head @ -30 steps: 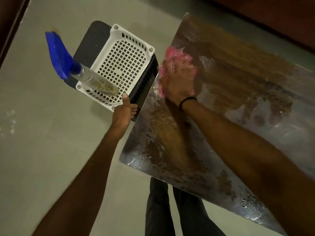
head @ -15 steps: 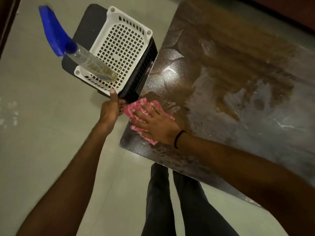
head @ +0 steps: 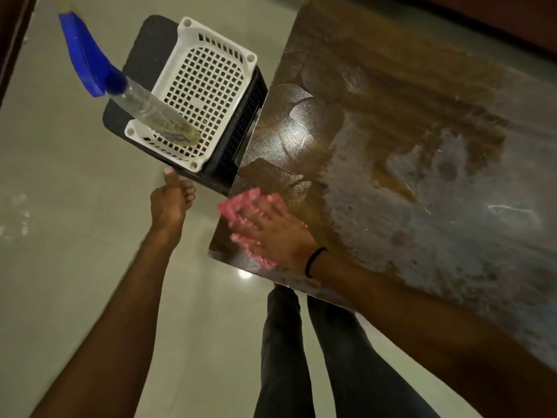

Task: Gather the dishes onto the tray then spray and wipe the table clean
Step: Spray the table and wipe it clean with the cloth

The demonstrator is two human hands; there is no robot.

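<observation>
My right hand (head: 271, 233) lies flat on a pink cloth (head: 238, 203) and presses it onto the near left corner of the wet, streaked table (head: 422, 182). My left hand (head: 170, 203) hangs over the floor just left of that corner, fingers curled and thumb out, holding nothing, with the thumb tip near the black stool (head: 144, 52). On the stool sits a white perforated tray (head: 211, 76). A clear spray bottle (head: 150, 111) with a blue head stands in the tray's near left corner.
The stool with the tray stands against the table's left edge. Pale tiled floor (head: 60, 236) spreads to the left and below. My legs (head: 301, 357) in dark trousers are at the table's near edge. A dark wooden strip runs along the far left.
My right hand has dragged the pink cloth from the table's far left edge down to the near left corner, leaving wiped arcs. My left hand stays by the stool.
</observation>
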